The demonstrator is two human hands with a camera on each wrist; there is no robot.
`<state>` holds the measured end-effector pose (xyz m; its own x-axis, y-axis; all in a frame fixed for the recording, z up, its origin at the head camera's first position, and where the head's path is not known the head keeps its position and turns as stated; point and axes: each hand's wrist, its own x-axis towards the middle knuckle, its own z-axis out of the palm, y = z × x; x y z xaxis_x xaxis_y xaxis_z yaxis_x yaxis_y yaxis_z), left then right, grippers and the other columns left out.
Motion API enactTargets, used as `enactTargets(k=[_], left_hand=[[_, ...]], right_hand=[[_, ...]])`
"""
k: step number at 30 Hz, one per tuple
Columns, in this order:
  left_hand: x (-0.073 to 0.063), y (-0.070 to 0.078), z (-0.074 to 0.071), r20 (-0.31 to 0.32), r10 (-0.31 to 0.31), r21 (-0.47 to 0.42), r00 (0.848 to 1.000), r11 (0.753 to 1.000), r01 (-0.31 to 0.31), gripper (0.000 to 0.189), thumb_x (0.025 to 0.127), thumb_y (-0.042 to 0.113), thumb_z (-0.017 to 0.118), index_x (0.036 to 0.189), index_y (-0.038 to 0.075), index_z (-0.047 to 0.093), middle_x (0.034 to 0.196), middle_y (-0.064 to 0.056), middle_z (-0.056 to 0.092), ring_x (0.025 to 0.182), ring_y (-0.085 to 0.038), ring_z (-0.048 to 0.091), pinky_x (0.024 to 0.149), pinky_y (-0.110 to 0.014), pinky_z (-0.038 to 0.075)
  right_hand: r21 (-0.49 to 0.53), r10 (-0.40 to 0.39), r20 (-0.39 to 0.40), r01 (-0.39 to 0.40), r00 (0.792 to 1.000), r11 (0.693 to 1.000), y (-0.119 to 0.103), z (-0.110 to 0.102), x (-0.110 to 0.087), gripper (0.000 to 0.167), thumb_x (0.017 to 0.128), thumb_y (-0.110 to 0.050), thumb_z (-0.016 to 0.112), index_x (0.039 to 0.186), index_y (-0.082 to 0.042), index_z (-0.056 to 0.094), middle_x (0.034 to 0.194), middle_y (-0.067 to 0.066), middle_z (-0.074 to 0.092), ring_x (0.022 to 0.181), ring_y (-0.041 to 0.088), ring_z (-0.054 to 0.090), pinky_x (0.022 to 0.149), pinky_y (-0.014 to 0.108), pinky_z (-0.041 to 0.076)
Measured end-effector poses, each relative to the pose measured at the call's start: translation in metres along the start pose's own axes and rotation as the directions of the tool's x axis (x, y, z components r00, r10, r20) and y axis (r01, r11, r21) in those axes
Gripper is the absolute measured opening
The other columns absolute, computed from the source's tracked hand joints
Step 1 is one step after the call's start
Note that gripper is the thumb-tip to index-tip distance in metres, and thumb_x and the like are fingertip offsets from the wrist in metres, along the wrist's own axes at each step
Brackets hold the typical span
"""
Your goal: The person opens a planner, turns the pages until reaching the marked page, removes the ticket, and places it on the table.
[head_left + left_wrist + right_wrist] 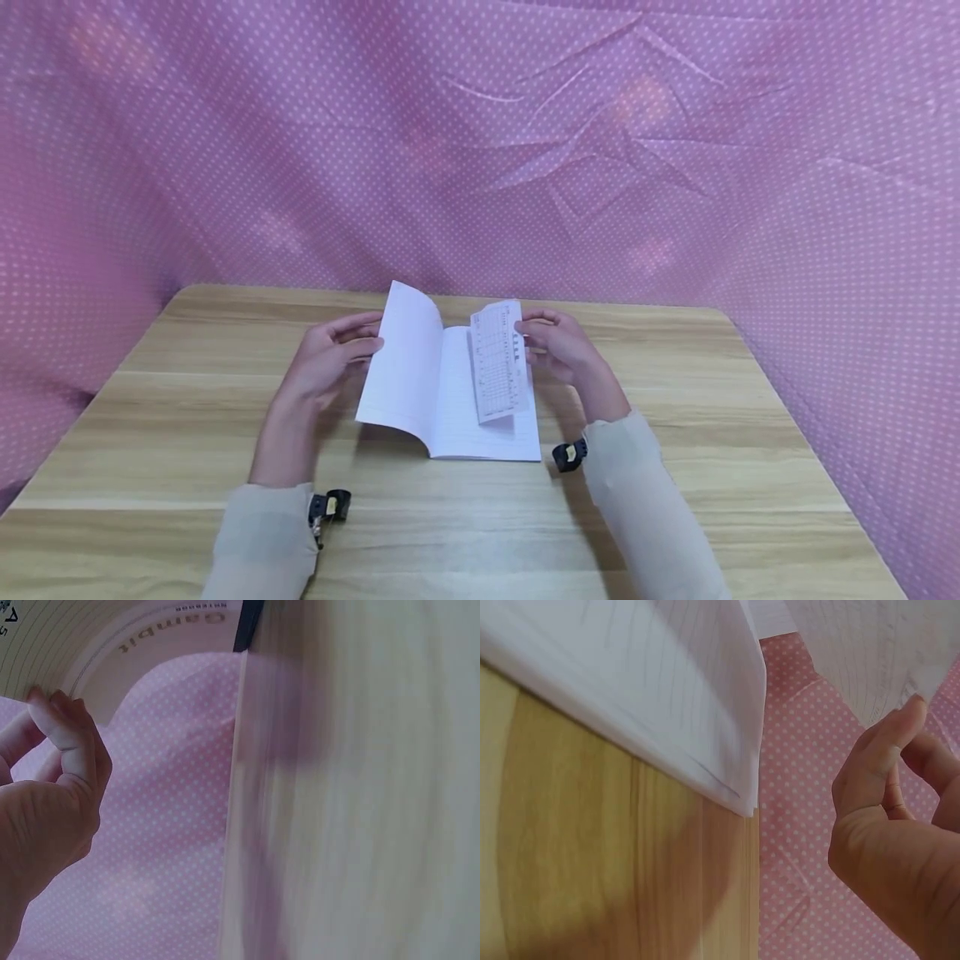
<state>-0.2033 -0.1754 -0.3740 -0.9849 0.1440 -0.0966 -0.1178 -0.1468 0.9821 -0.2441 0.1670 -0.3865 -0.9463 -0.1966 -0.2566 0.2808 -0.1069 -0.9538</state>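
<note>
A notebook (452, 433) with lined pages lies open on the table in the head view. My left hand (324, 358) pinches the outer edge of its raised front cover (405, 358), whose inner side is white and bends up from the spine. In the left wrist view that cover (169, 634) shows the words "Gambit" and "A5", and the left hand (56, 780) is at its edge. My right hand (561, 343) pinches a folded paper sheet (495, 362) printed with a table, tilted over the right page. The right wrist view shows the right hand (892, 802) at the sheet's (877, 652) edge.
The wood-grain table (465, 533) extends around the notebook on all sides. Behind and beside it hangs a pink cloth (480, 167) with white dots. A small black wrist camera (330, 505) sits at the left sleeve, another camera (570, 455) at the right sleeve.
</note>
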Motion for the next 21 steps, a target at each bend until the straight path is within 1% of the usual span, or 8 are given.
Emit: enactTargets(k=[2,5,8,14,17,21], left_hand=[[0.003,-0.001,0.005,0.014,-0.003,-0.041,1.000,0.999,0.004,0.054,0.093,-0.005,0.068,0.143,-0.008,0.049,0.104,-0.002,0.069,0.084,-0.012,0.069,0.071,-0.022,0.058],[0.007,-0.002,0.013,0.023,-0.007,-0.072,1.000,0.997,0.008,0.053,0.093,-0.007,0.067,0.143,-0.007,0.049,0.104,-0.002,0.070,0.083,-0.013,0.069,0.070,-0.023,0.058],[0.010,-0.004,0.020,0.027,-0.006,-0.085,1.000,0.996,0.008,0.052,0.093,-0.008,0.066,0.142,-0.006,0.050,0.103,-0.003,0.069,0.081,-0.013,0.068,0.069,-0.023,0.058],[0.012,-0.006,0.031,0.033,-0.011,-0.113,0.999,0.994,0.015,0.052,0.092,-0.010,0.065,0.141,-0.005,0.050,0.104,-0.005,0.068,0.082,-0.015,0.068,0.072,-0.024,0.059],[0.013,-0.008,0.035,0.034,-0.018,-0.139,0.999,0.990,0.023,0.053,0.091,-0.010,0.066,0.141,-0.006,0.050,0.103,-0.004,0.069,0.081,-0.014,0.069,0.071,-0.023,0.059],[0.015,-0.010,0.041,0.044,-0.012,-0.160,0.999,0.987,0.019,0.054,0.091,-0.011,0.065,0.142,-0.007,0.049,0.101,-0.004,0.070,0.080,-0.014,0.069,0.070,-0.022,0.059]], right_hand=[[0.008,-0.011,0.012,0.011,1.000,1.000,0.000,-0.003,-0.001,0.026,0.099,-0.008,0.064,0.123,-0.004,0.055,0.111,0.008,0.068,0.091,0.019,0.067,0.067,0.023,0.054],[0.010,-0.022,0.025,0.022,0.999,1.000,-0.002,-0.007,-0.004,0.024,0.100,-0.009,0.063,0.122,-0.004,0.055,0.112,0.008,0.068,0.094,0.019,0.067,0.071,0.025,0.054],[0.014,-0.025,0.015,0.024,1.000,1.000,-0.003,-0.010,-0.005,0.023,0.100,-0.008,0.063,0.121,-0.004,0.055,0.112,0.008,0.069,0.097,0.020,0.067,0.072,0.026,0.055],[0.020,-0.023,-0.018,0.024,1.000,1.000,-0.006,-0.015,-0.007,0.023,0.099,-0.008,0.064,0.120,-0.004,0.056,0.112,0.009,0.069,0.098,0.021,0.067,0.074,0.028,0.057],[0.031,-0.024,-0.018,0.025,1.000,0.999,-0.006,-0.018,-0.008,0.022,0.099,-0.008,0.064,0.120,-0.005,0.056,0.112,0.009,0.069,0.097,0.020,0.067,0.073,0.027,0.056],[0.035,-0.030,-0.016,0.031,0.999,0.999,-0.006,-0.023,-0.010,0.022,0.100,-0.008,0.062,0.120,-0.004,0.055,0.111,0.008,0.068,0.094,0.019,0.067,0.071,0.026,0.055]])
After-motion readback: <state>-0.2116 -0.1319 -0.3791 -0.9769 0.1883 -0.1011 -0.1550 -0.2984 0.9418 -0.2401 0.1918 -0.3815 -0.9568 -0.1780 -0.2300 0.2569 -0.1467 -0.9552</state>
